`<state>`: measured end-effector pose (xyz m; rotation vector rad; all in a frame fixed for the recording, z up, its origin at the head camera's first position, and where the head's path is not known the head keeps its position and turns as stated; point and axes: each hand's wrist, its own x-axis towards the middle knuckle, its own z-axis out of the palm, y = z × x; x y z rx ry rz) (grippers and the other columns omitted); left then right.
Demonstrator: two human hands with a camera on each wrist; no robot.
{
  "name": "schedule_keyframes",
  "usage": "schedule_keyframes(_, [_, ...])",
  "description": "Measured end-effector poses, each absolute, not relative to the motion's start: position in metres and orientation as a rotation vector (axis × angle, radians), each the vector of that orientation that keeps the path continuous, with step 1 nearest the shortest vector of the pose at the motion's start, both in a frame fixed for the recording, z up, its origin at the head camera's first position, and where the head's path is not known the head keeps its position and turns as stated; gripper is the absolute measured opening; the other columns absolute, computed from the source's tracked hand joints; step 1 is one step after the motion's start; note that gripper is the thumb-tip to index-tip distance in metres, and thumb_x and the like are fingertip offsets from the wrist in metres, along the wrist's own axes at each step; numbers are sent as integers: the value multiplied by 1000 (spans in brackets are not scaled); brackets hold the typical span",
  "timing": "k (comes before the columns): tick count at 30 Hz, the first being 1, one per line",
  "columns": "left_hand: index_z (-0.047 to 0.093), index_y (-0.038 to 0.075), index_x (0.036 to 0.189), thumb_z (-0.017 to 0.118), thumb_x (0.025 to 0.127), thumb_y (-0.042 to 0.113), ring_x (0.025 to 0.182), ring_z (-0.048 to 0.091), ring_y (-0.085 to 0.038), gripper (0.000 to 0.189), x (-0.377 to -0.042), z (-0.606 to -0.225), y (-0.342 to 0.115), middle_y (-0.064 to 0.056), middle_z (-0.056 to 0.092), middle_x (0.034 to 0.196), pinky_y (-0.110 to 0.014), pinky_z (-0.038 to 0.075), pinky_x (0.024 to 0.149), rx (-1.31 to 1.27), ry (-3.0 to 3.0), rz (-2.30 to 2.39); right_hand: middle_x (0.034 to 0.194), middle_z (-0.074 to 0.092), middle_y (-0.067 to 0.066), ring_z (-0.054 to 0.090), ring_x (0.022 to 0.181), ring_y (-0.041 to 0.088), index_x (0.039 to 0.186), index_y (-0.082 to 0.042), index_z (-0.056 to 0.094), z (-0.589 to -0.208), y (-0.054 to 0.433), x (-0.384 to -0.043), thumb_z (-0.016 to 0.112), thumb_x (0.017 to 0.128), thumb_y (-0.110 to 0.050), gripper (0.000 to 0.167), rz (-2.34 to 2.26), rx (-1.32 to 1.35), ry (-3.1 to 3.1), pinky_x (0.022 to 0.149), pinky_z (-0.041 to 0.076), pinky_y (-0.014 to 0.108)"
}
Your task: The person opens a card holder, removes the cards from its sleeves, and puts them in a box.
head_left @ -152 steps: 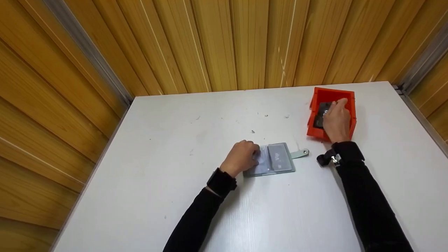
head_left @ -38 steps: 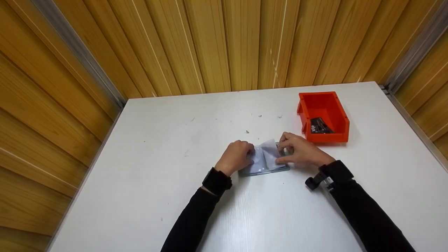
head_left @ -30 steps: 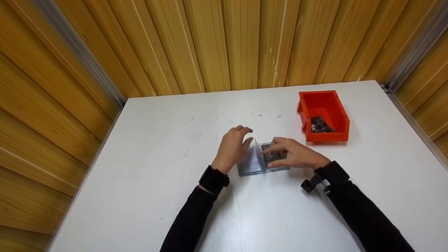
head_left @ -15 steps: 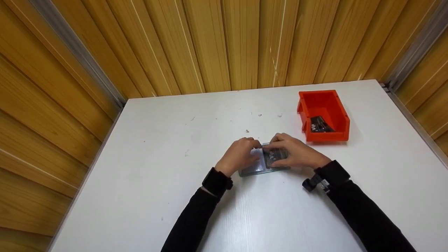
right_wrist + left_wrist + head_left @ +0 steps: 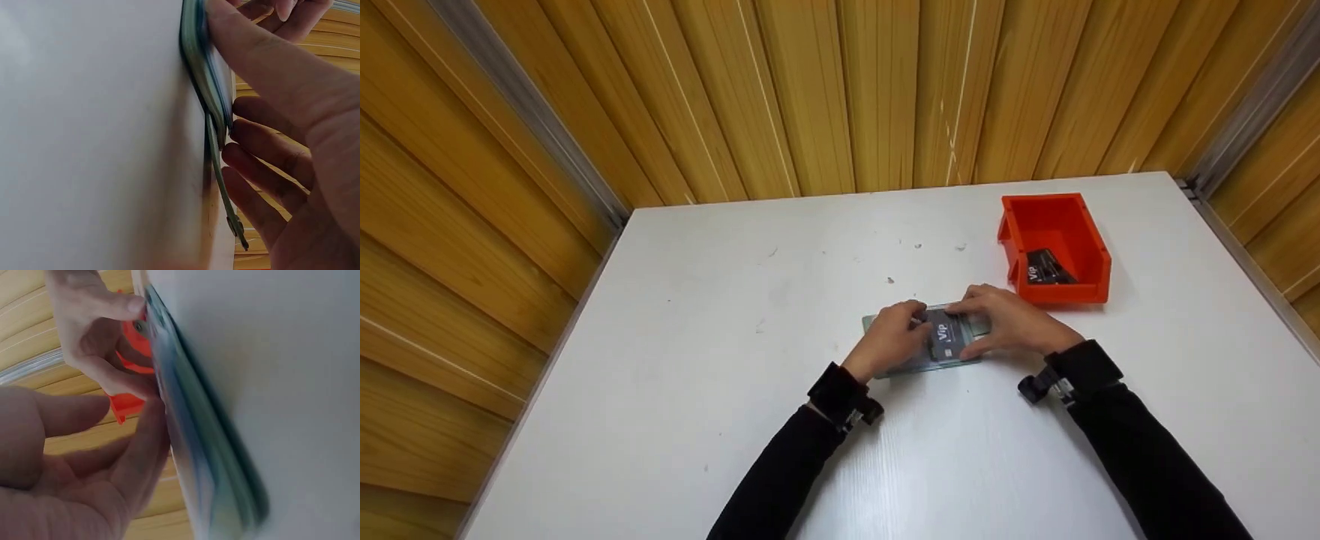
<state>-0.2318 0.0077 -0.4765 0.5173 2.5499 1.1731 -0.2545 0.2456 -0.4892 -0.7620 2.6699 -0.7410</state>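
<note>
A card holder [image 5: 896,369] lies spread on the table, its pale green cover and clear sleeves visible. Inside the right-hand sleeve is a dark "Vip" card [image 5: 943,341]. My left hand [image 5: 891,339] is over the left part, fingertips touching the sleeve by the card's left edge. In the left wrist view, the left thumb [image 5: 76,413] stands apart from those fingers. My right hand [image 5: 1014,324] spans the right-hand page, thumb near its lower edge and forefinger near the upper. The right wrist view shows the right fingertips [image 5: 239,152] against the holder's end, beside its snap strap [image 5: 220,180].
An orange-red bin [image 5: 1099,262] stands at the back right of the white table [image 5: 720,345], with dark "Vip" cards [image 5: 1046,268] at its front. Wooden panels [image 5: 840,97] rise behind the table. Both wrists wear black bands with small cameras.
The right hand came from the bin to the holder. A sleeve page was lifted and turned, and the dark card came into view. Just now the left hand shifted right, towards the card.
</note>
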Motion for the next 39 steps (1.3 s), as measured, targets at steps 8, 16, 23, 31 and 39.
schedule_keyframes(8, [60, -8, 132, 62, 102, 20, 110, 70, -24, 41, -237, -477, 3, -18, 66, 126, -35, 57, 97, 72, 2090, 1649, 119, 59, 3, 53, 113, 22, 141, -24, 66, -489, 246, -256, 95, 72, -38, 76, -719, -715, 2650, 102, 52, 45])
schedule_keyframes(16, [65, -18, 117, 59, 101, 11, 97, 73, -22, 33, -241, -483, 4, -24, 73, 111, -35, 60, 94, 32, 1851, 1789, 120, 60, 5, 53, 113, 23, 140, -23, 67, -493, 250, -256, 96, 70, -40, 77, -725, -721, 2671, 102, 50, 47])
schedule_keyframes(23, [66, -14, 115, 60, 100, 12, 83, 69, -16, 30, -239, -484, 9, -13, 70, 97, -30, 61, 84, 30, 1941, 1758, 121, 59, 6, 52, 115, 25, 142, -26, 65, -493, 252, -257, 95, 71, -42, 78, -723, -704, 2659, 104, 49, 51])
schedule_keyframes(31, [64, -4, 111, 60, 99, 7, 84, 71, -16, 17, -234, -491, 22, -11, 70, 103, -26, 61, 75, -48, 2103, 1738, 120, 60, 6, 52, 113, 25, 141, -25, 66, -493, 253, -257, 95, 71, -40, 77, -730, -732, 2673, 103, 50, 51])
schedule_keyframes(39, [65, -3, 108, 69, 95, 0, 78, 72, -12, 14, -233, -499, 24, -12, 77, 93, -23, 61, 69, -9, 2210, 1735, 124, 59, 10, 52, 115, 29, 141, -24, 66, -494, 252, -257, 94, 72, -44, 77, -709, -729, 2666, 105, 48, 55])
